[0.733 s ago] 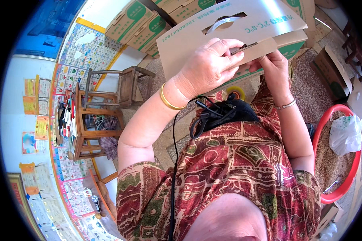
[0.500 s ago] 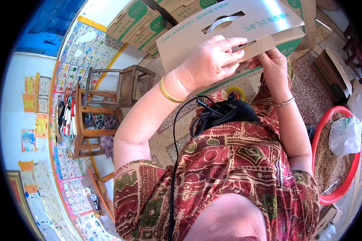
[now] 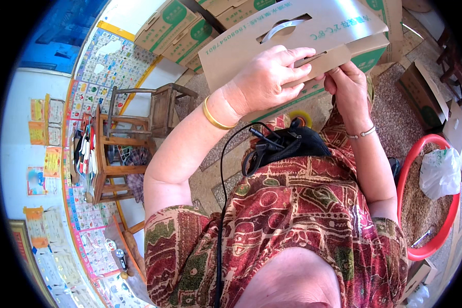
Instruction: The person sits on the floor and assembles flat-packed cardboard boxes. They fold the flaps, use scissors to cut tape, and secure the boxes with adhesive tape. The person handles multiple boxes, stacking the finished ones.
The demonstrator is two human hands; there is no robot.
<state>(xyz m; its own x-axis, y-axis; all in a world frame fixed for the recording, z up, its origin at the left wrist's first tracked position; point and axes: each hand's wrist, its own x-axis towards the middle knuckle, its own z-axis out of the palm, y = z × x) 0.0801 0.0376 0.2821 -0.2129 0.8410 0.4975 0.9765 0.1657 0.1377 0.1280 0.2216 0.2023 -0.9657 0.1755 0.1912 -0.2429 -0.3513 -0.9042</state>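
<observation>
A brown cardboard carton with green print and a cut-out carry handle is held up in front of me. My left hand lies flat over its near flap, fingers spread and pressing along a slot in the fold. My right hand pinches the flap's lower edge just right of the left hand. A gold bangle is on my left wrist and a thin silver bracelet on my right. A black pouch with a cable hangs at my chest.
Stacked green-and-brown cartons stand behind. Wooden stools sit at left near a poster-covered wall. A red basin of grain with a white plastic bag is at right. Flattened cartons lie on the floor at right.
The carton and both hands sit slightly higher in view. My left fingers have spread further along the flap slot; the right hand keeps its pinch.
</observation>
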